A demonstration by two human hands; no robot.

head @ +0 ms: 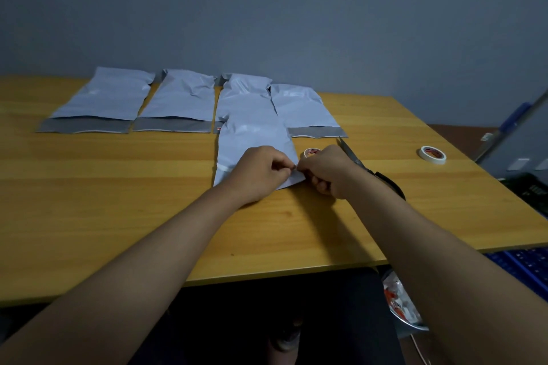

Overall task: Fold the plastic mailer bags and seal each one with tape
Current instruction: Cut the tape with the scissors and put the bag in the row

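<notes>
A white plastic mailer bag [252,139] lies in front of me on the wooden table [118,187], a strip of pale tape [223,168] across its near end. My left hand [258,172] rests on the bag's near end, thumb and forefinger pinching at its right edge. My right hand [323,170] meets it there, fingers curled, pinching the same spot. What the fingertips hold is too small to make out. A roll of tape [311,152] sits just behind my right hand.
Several more mailer bags [103,98] lie in a row at the back with grey flaps open. Scissors [367,169] lie right of my right hand. A second tape roll [433,154] sits far right. A blue crate [522,267] stands below the table's right edge.
</notes>
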